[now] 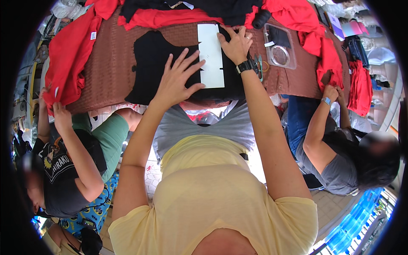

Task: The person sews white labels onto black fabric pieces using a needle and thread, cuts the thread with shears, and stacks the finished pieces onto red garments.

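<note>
A black cut garment piece (148, 59) lies flat on the table before me, its curved edge toward the upper middle. On top of it rests a white notched card template (211, 55), long side running away from me. My left hand (179, 78) is spread open over the black cloth, its fingertips at the template's left edge. With fingers apart, my right hand (236, 44) presses at the template's upper right edge and the cloth beside it. A dark watch is on my right wrist. Neither hand grasps anything.
Small thread snips (260, 68) lie right of my right wrist, near a clear plastic box (280, 46) and a black thread spool (261, 19). Red garments (170, 18) line the brown-covered table's (110, 63) far side. A person on each side handles red cloth.
</note>
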The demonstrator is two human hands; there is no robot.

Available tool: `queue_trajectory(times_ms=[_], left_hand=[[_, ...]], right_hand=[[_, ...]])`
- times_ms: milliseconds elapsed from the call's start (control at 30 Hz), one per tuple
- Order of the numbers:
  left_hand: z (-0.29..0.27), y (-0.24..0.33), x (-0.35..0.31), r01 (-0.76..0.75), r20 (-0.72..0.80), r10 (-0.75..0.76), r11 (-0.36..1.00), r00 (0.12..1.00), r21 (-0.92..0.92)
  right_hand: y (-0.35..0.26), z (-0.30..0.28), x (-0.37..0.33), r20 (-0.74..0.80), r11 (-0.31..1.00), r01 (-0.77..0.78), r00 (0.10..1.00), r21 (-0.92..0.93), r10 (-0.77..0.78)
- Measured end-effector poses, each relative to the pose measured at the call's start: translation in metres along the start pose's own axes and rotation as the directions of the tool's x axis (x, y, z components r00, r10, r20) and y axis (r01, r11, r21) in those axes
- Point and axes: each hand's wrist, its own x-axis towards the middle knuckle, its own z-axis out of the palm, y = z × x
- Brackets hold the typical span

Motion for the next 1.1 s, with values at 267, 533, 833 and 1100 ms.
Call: queue_trajectory(times_ms=[267,533,833,1100], left_hand=[[0.0058,0.0046,-0.0027,0.003,0.041,-0.005,0.999,0.999,0.043],[0.0044,0.0063,-0.0036,-0.027,0.017,0.026,0.998,1.000,0.060],[0.0047,0.0054,-0.0045,-0.026,0.018,0.026,0.999,1.000,0.038],[0.0041,0.0062,-0.0050,-0.038,0.001,0.038,0.999,0.999,0.035]], right_hand=[[0.0006,-0.0033,0.0053,0.066,0.999,-0.026,0.998,0.034,0.024],[-0.0020,-0.0062,0.0048,0.068,0.999,-0.036,0.997,0.036,0.034],[-0.0026,-0.0078,0.0042,0.059,0.999,-0.035,0.998,0.038,0.033],[-0.0014,-0.0047,0.0039,0.047,0.999,-0.032,0.998,0.026,0.031]])
